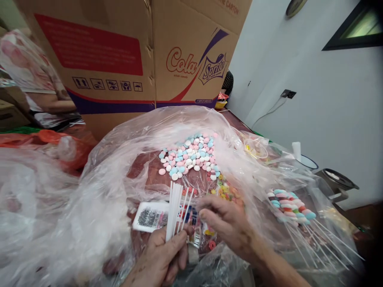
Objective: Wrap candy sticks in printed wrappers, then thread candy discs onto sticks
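Note:
My left hand [163,257] is closed around a bundle of thin white sticks [175,205] that stand upright from the fist. My right hand [227,223] reaches left toward the sticks, its fingers bent and close together near their base; whether it pinches one is hidden. Beyond the hands, a pile of pink, blue and white round candies [191,155] lies on clear plastic sheeting [110,179]. A smaller heap of bright multicoloured candies [227,189] sits just right of the sticks. To the right lie finished candy skewers [289,205], their sticks pointing toward me.
A large cardboard carton [140,59] printed "Cola Sprite" stands behind the plastic. Another person's sleeve and arm [38,79] show at far left. A printed label packet [151,217] lies by the sticks. A white bowl [306,161] and a metal pan [339,179] sit at right by the wall.

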### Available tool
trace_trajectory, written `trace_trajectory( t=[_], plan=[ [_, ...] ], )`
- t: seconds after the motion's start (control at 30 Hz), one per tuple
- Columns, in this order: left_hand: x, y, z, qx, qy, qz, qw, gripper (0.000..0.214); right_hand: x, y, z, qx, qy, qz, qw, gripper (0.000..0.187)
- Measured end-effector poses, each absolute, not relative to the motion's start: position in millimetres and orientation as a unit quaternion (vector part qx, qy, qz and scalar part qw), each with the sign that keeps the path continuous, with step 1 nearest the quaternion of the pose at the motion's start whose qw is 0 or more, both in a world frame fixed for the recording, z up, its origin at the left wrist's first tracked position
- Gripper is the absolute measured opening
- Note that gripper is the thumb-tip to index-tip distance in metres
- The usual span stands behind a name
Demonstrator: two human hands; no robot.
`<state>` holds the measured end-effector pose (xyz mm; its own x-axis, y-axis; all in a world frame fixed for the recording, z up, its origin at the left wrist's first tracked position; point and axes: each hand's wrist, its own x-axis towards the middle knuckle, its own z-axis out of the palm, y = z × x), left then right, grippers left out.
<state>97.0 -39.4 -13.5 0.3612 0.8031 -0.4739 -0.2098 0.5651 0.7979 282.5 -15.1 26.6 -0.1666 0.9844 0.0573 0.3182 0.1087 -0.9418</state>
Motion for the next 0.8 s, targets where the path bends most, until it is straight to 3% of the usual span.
trace_trajectory(
  t=[0.1, 0.33, 0.47, 0.57, 0.63, 0.8],
  plan=[
    [93.2, -41.0, -22.3, 0.362, 0.450, 0.329, 0.747, 0.050, 253.2, -6.5, 8.5, -0.479, -0.586, 0.540, 0.367, 0.022],
    [83.3, -39.2, -26.8, 0.300, 0.491, 0.408, 0.708, 0.050, 252.1, 13.6, 3.4, -0.489, -0.636, 0.501, 0.325, 0.026],
    [79.8, -37.9, -27.1, 0.293, 0.508, 0.437, 0.682, 0.050, 262.5, 50.0, 9.4, -0.541, -0.740, 0.272, 0.294, 0.022],
    [79.5, -38.6, -31.0, 0.288, 0.509, 0.443, 0.680, 0.052, 257.1, 88.0, 9.3, -0.543, -0.820, 0.061, 0.168, 0.031],
    [80.1, -39.9, -33.4, 0.287, 0.508, 0.444, 0.681, 0.052, 249.8, 111.4, 6.6, -0.530, -0.841, 0.004, 0.106, 0.036],
    [79.2, -42.2, -35.3, 0.285, 0.503, 0.450, 0.680, 0.055, 249.6, 144.4, -3.0, -0.543, -0.837, -0.040, 0.062, 0.040]
  ],
)
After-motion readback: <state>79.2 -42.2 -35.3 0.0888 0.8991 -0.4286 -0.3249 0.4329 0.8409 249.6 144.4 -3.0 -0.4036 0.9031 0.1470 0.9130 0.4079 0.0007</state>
